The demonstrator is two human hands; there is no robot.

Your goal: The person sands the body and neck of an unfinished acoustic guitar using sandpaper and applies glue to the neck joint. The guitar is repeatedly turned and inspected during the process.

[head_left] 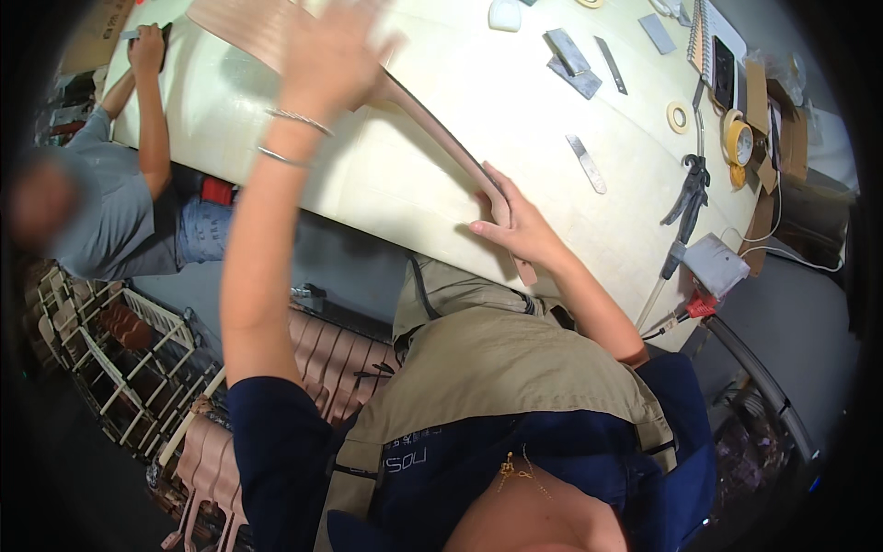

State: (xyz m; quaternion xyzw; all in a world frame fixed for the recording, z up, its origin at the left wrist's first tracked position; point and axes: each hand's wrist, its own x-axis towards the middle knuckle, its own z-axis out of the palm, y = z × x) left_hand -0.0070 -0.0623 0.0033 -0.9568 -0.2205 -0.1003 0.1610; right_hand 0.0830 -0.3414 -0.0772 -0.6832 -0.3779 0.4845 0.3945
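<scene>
A pinkish-brown wooden piece shaped like an unfinished guitar [443, 127] lies slantwise over the pale table. Its wide part reaches the upper left, and its narrow neck runs down toward me past the table edge. My right hand [524, 225] is closed round the neck near its end, thumb on the near side and fingers on the far side. Over the place where the neck meets the wide part is my left hand [336, 60], arm stretched out. Motion smears its fingers, so I cannot tell whether it touches the wood or holds anything.
Grey blocks [572, 60], a thin blade [611, 65], a metal strip [586, 164] and tape rolls [678, 117] lie on the table [395, 179]. A black air gun [688, 189] is at right. Another person [120, 212] works at left. Similar wooden pieces [207, 469] stand below.
</scene>
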